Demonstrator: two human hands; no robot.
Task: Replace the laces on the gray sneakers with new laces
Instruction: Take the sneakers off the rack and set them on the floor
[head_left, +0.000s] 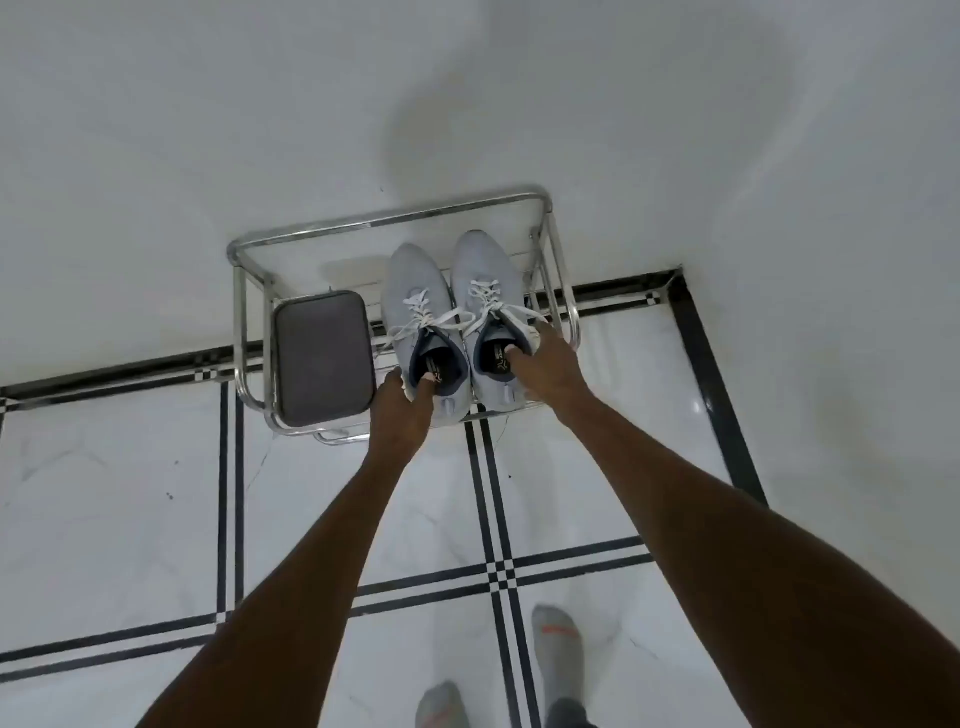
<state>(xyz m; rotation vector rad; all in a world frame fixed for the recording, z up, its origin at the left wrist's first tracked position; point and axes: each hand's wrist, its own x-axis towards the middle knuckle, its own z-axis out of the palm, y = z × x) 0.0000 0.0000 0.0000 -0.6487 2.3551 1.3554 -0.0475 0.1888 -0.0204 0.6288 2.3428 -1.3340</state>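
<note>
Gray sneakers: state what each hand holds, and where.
Left hand grips the left sneaker at its heel collar; right hand grips the right sneaker at its collar.

Chrome rack (395, 221) vs white wall. Dark gray pad (323, 358) flat on its left side. White tile floor (104, 519) w/ black stripes. Gray socks (553, 649), orange marks.

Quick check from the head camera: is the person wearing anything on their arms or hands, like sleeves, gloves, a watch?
Nothing visible. Both forearms are bare right up to the frame edge, with no sleeves. The left hand and right hand have no gloves, and no watch, band or rings show.
</note>
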